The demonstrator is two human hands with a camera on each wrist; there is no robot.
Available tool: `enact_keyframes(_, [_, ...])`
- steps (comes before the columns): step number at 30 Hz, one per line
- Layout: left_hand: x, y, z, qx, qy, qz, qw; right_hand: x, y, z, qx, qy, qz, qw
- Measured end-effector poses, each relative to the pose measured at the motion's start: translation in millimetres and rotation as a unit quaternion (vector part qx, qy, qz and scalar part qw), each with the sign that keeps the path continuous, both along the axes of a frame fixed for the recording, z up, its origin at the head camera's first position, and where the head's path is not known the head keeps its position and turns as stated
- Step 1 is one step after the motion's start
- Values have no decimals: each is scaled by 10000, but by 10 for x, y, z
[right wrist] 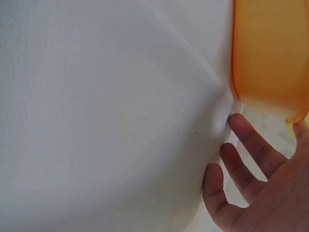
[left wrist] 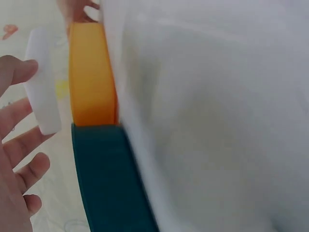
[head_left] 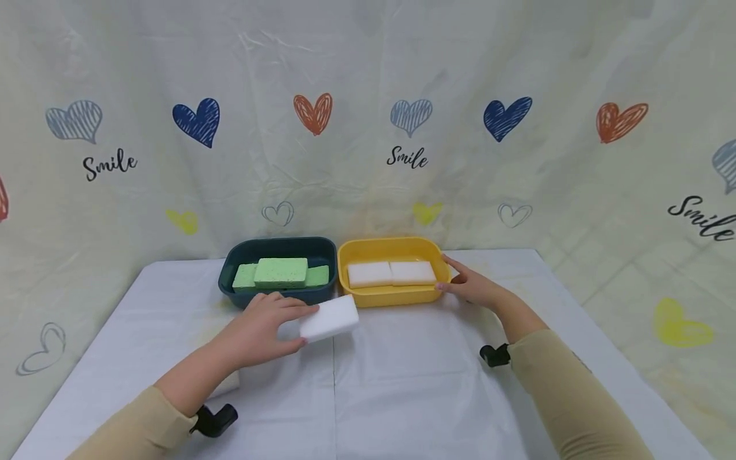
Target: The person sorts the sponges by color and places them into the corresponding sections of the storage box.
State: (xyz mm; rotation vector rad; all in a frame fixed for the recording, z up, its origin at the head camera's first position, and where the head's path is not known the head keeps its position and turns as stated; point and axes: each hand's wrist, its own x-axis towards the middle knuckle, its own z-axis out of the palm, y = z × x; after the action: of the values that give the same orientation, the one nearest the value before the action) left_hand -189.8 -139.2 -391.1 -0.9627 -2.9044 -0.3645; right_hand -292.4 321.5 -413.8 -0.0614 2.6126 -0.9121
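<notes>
My left hand (head_left: 264, 326) pinches a white sponge (head_left: 329, 318) between thumb and fingers, in the air in front of the two bins. In the left wrist view the sponge (left wrist: 42, 82) is seen edge-on, with the last fingers loose beside it. My right hand (head_left: 474, 285) rests its fingertips against the right end of the yellow bin (head_left: 397, 297); the right wrist view shows its fingers (right wrist: 256, 145) spread and relaxed near that end. Inside the yellow bin, two white sponges (head_left: 370, 274) lie side by side.
Left of the yellow bin stands a dark green bin (head_left: 230, 297) with green sponges (head_left: 280, 273), one on top of the others. Another white sponge (head_left: 229, 383) lies on the table, partly hidden under my left forearm. A printed cloth (head_left: 356, 179) hangs behind the bins.
</notes>
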Motion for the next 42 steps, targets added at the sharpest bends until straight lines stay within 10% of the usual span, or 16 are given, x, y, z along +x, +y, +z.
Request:
enact_keyframes(29, [-1183, 1410, 148, -227, -825, 290, 9959, 18, 1, 22, 46, -40, -57, 10000])
enact_keyframes(42, [-1319, 1974, 159, -156, -1293, 363, 9908, 20, 20, -9, 11, -70, -218, 9997])
